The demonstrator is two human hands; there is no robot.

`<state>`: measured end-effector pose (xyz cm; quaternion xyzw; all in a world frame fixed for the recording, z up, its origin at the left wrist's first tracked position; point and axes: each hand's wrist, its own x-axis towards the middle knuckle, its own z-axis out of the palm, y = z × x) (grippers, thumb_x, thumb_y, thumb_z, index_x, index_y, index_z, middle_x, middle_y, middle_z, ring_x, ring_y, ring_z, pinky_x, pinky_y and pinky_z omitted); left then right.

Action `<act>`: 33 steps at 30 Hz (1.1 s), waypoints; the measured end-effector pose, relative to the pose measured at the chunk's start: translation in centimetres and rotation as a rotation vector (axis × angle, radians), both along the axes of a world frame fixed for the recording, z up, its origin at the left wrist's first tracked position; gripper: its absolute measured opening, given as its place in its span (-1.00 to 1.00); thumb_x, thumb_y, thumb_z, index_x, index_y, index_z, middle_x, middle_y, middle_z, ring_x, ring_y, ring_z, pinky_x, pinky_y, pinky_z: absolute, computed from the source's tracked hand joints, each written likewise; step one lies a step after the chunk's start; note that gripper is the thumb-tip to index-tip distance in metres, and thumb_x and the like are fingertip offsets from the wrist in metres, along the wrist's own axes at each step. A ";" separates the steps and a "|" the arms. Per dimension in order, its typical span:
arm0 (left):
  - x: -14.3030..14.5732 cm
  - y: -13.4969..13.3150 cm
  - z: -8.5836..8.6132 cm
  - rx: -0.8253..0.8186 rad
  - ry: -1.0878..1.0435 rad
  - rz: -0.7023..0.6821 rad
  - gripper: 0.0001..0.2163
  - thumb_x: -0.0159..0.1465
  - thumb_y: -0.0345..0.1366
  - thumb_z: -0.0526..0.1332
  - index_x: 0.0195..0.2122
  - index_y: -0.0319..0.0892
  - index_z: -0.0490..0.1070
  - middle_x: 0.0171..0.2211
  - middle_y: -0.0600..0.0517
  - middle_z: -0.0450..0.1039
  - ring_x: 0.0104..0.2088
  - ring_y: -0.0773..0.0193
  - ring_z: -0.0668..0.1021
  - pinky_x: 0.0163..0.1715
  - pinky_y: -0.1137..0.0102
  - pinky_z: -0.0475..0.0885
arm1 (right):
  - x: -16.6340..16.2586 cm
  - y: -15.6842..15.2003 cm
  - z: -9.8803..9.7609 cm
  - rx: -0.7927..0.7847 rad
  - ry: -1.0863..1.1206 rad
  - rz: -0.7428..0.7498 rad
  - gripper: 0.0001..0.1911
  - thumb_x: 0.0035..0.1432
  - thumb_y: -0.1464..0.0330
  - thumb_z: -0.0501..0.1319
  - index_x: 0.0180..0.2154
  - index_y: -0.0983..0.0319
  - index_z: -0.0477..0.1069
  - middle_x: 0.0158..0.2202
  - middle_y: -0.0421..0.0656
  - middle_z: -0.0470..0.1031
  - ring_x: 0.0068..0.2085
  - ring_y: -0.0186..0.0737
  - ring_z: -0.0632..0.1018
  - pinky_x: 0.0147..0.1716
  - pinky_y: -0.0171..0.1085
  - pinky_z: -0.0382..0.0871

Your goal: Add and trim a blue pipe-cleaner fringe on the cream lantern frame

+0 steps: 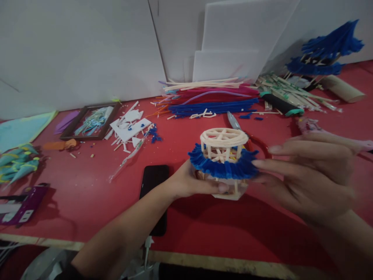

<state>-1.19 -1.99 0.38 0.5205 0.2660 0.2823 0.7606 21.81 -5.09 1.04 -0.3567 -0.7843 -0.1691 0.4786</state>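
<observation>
1 small round model (223, 168) is held just above the red table (93, 202), right of centre, roughly upright. Cream posts are topped by a spoked ring (223, 138); its middle is circled by a blue fringe (214, 167). The model is gripped low by the left hand (188, 182), thumb laid across the front, other fingers mostly hidden. The right hand (314, 171) is placed at the fringe's right edge, fingertips up against it; whether the edge is pinched cannot be told.

A black phone (154, 177) is partly covered by the left arm (131, 219). A red-handled tool (234, 121) is partly hidden behind the model. Coloured fuzzy stems (212, 107) are piled near the wall. White scraps (131, 130) are scattered left of centre, beside 1 brown frame (83, 137) filled with thin strips (94, 121). A 2nd blue-fringed model (329, 44) is seen far right, near 1 cardboard tube (344, 89).
</observation>
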 end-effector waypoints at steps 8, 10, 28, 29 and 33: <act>-0.3 0.0 0.1 -0.038 0.016 -0.115 -0.48 0.04 -0.13 0.55 -0.01 -0.24 0.58 -0.03 -0.21 0.68 0.10 -0.15 0.65 0.21 -0.01 0.47 | 1.3 0.9 1.3 -0.134 -0.044 0.325 -0.95 0.39 0.28 0.26 -0.20 0.06 0.48 -0.10 -0.11 0.50 -0.06 -0.07 0.49 -0.09 0.05 0.43; -0.4 0.0 0.2 -0.025 -0.003 -0.145 -0.52 0.06 -0.15 0.53 -0.01 -0.24 0.59 -0.04 -0.20 0.68 0.09 -0.13 0.66 0.21 0.01 0.46 | 1.5 1.1 1.2 -0.195 -0.038 0.385 -0.91 0.40 0.24 0.25 -0.21 0.07 0.49 -0.10 -0.10 0.50 -0.03 -0.09 0.51 -0.05 0.05 0.46; -0.4 0.1 0.1 -0.024 0.012 -0.155 -0.50 0.05 -0.06 0.54 -0.04 -0.21 0.59 -0.07 -0.19 0.67 0.08 -0.14 0.64 0.19 -0.02 0.46 | 1.4 0.4 1.5 -0.389 0.034 0.407 -0.91 0.40 0.26 0.23 -0.23 0.01 0.48 -0.13 -0.16 0.47 -0.01 -0.18 0.52 0.09 -0.06 0.50; -0.4 0.1 0.1 -0.027 0.009 -0.151 -0.51 0.04 -0.06 0.54 -0.06 -0.21 0.59 -0.09 -0.18 0.68 0.06 -0.12 0.65 0.17 -0.01 0.47 | 1.4 0.4 1.5 -0.401 0.045 0.403 -0.90 0.40 0.25 0.23 -0.24 0.00 0.49 -0.13 -0.16 0.47 -0.01 -0.17 0.53 0.08 -0.06 0.52; -0.3 0.0 0.2 -0.042 0.004 -0.130 -0.59 0.04 -0.11 0.54 -0.14 -0.20 0.60 -0.17 -0.12 0.68 -0.01 -0.08 0.68 0.16 0.01 0.49 | 1.1 0.4 1.3 -0.393 0.093 0.375 -0.87 0.39 0.24 0.24 -0.28 0.01 0.50 -0.16 -0.15 0.46 -0.04 -0.14 0.54 -0.05 -0.08 0.56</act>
